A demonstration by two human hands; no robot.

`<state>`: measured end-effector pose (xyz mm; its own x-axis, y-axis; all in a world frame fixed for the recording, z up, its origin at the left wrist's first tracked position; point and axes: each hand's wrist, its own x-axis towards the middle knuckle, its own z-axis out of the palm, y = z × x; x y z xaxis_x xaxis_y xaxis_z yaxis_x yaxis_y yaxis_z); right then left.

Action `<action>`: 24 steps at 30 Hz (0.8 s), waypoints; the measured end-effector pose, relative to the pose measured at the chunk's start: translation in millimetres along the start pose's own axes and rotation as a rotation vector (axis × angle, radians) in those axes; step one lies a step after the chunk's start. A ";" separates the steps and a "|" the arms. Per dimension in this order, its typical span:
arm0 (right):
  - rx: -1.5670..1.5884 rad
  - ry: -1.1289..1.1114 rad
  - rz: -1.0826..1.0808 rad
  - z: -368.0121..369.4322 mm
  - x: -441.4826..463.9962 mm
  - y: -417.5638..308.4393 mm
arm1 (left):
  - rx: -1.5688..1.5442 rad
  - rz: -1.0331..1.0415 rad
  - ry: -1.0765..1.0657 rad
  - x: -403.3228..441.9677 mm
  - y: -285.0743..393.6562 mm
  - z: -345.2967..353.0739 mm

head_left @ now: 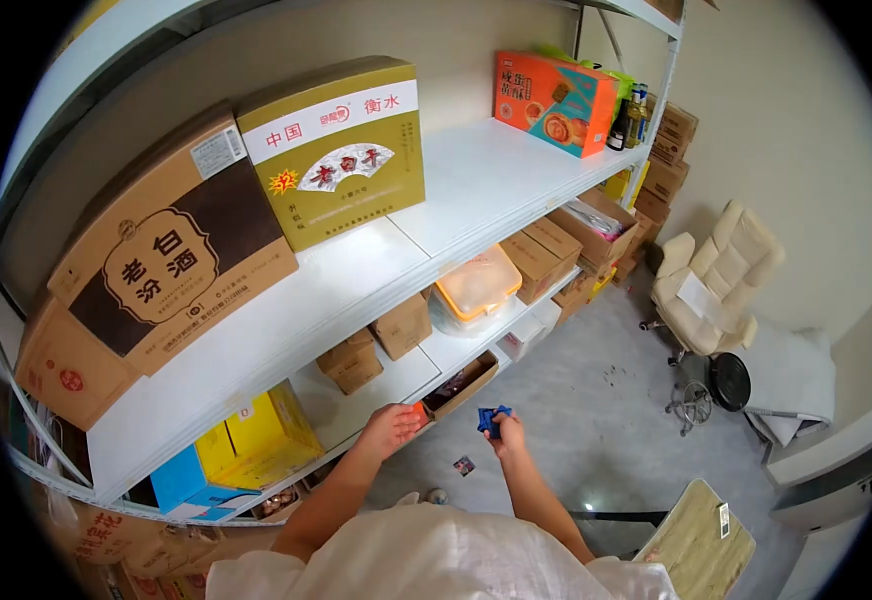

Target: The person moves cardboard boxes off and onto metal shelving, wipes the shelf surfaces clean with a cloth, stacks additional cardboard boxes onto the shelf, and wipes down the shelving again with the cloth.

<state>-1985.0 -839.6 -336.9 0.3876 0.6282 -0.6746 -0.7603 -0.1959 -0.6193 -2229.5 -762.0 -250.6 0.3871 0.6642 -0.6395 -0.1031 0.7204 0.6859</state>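
Observation:
My left hand (392,432) is beside the lower shelf with its fingers closed. At its fingertips shows a small orange piece (420,411), mostly hidden, and its kind I cannot make out. My right hand (508,436) is closed around a dark blue object (490,420) with an angular, folded outline, too small to name. The two hands are apart, over the shelf's front edge and the grey floor. Near my left hand an open cardboard box (466,384) with dark contents sits low on the shelf.
White metal shelving (356,285) runs along the left. It carries a brown carton (171,250), a gold-green box (341,160) and an orange box (551,105). Below are a yellow-lidded tub (478,285) and a yellow-blue box (241,450). A cream chair (721,280) stands right.

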 end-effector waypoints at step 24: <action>-0.531 -0.414 -1.624 355.0 -72.8 -264.1 | 0.250 1.305 0.815 -178.7 225.1 -50.6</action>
<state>-1997.4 -566.3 18.4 0.3024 0.5357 0.7884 0.4959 0.6179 -0.6101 -2368.3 -708.5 0.6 -0.4384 0.7652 0.4716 0.2221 -0.4162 0.8817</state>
